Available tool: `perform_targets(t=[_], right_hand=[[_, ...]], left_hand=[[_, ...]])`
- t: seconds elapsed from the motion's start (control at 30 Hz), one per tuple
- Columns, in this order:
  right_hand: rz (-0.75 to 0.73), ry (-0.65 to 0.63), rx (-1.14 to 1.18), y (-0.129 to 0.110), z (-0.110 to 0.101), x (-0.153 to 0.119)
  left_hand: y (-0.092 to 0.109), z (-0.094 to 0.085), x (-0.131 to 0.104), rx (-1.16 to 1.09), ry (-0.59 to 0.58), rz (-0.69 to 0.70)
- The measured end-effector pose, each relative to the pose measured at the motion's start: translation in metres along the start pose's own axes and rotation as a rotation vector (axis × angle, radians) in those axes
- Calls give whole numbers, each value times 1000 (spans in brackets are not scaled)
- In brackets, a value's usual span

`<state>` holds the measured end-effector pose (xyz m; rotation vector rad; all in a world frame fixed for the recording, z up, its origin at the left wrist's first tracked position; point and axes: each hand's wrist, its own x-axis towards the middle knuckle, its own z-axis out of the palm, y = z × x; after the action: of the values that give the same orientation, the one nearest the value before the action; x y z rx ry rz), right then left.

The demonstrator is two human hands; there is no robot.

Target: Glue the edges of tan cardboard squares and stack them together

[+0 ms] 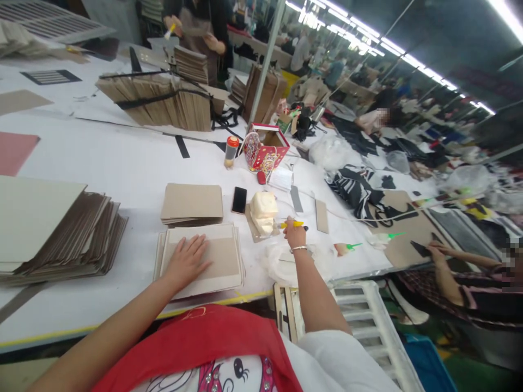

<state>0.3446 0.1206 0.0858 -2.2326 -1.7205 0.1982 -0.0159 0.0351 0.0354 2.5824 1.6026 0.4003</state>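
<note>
My left hand lies flat with fingers spread on a stack of pale boards, whose top piece has a tan area. To the right, my right hand is closed around a brush with a yellow handle. The brush tip points left, beside a cream-coloured container that stands on a brown board. Behind the pale stack is a smaller stack of tan boards. A black phone lies between that stack and the container.
A tall pile of boards stands at the left. Farther back are a strapped bundle, a red-capped bottle and a red patterned box. Green-tipped bottles lie right. Another person's hands are at far right.
</note>
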Motion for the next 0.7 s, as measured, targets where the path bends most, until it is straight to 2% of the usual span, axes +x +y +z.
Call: perform_targets(t=[0.13, 0.27, 0.4, 0.57, 0.63, 0.7], right_hand=[[98, -246, -4, 4, 25, 27], [72, -326, -18, 0, 49, 43], [34, -405, -29, 1, 59, 55], [9, -425, -31, 6, 53, 61], [12, -409, -23, 10, 42, 60], [31, -340, -13, 13, 26, 57]], left_hand=[[6, 8, 0, -19, 27, -4], [7, 9, -1, -6, 51, 0], [9, 9, -1, 4, 65, 1], [11, 10, -2, -16, 87, -7], [12, 10, -3, -7, 83, -18], [13, 9, -3, 12, 72, -38]])
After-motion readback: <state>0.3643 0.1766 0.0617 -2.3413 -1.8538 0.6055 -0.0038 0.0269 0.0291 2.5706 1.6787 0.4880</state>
